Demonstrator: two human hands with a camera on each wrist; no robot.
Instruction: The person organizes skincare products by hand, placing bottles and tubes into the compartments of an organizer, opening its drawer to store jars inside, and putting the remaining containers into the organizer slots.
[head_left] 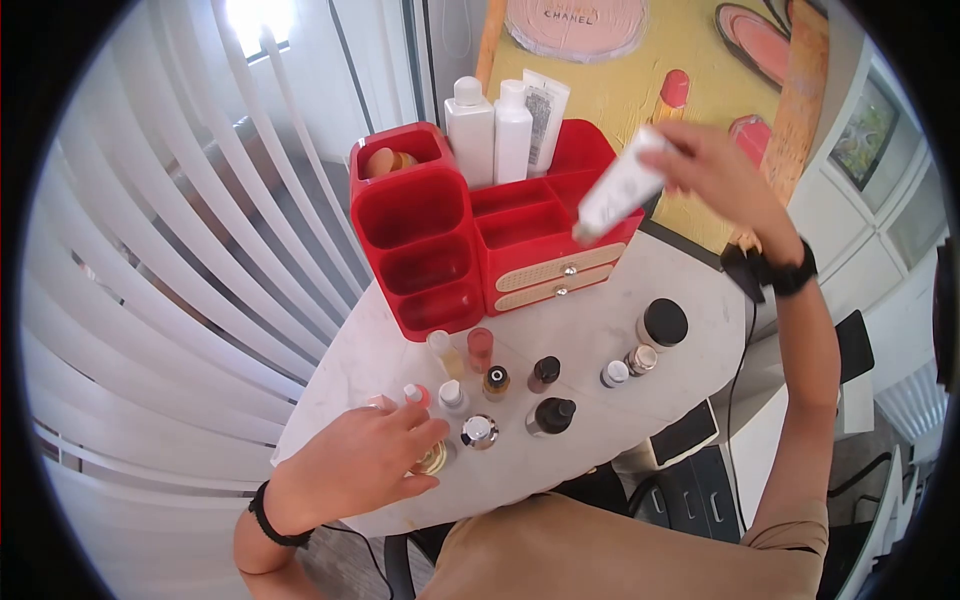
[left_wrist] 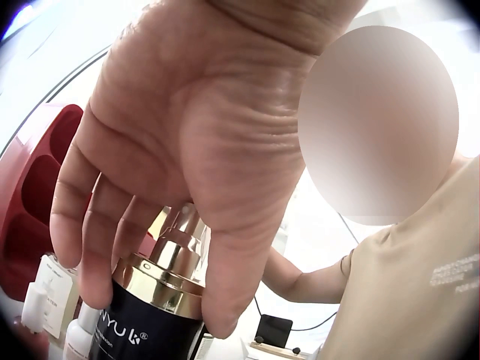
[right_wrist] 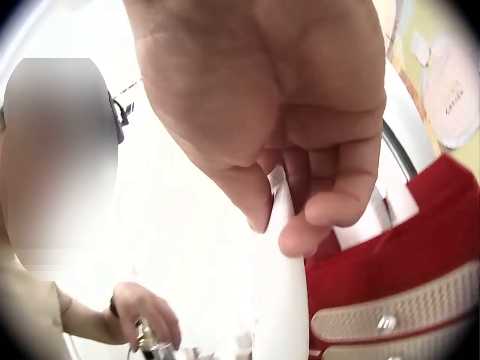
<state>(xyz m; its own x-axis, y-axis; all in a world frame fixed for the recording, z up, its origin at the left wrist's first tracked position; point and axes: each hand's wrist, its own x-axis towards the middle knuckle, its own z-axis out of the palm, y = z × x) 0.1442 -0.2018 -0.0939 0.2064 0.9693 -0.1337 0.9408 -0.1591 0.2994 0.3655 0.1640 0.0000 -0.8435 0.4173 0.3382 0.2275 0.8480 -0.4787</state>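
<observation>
The red organizer (head_left: 440, 240) at twelve o'clock on the table (head_left: 600, 340) held two white bottles (head_left: 470, 125) and a sachet at its back, sponges in one corner; its front wells sat bare. The right hand (head_left: 715, 165) pinched a white tube (head_left: 620, 190) above it; a loose pinch could have dropped the tube. At seven o'clock, the left hand (head_left: 365, 460) curled round a gold-collared pump bottle (left_wrist: 154, 300); neighbouring small bottles (head_left: 495, 380) risked toppling.

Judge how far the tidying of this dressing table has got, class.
Done: two white bottles stand in the red organizer. In hand: the right hand holds a white tube above it; the left hand grips a gold-collared pump bottle. Left: about a dozen small bottles and a black-lidded jar remain on the table.
</observation>
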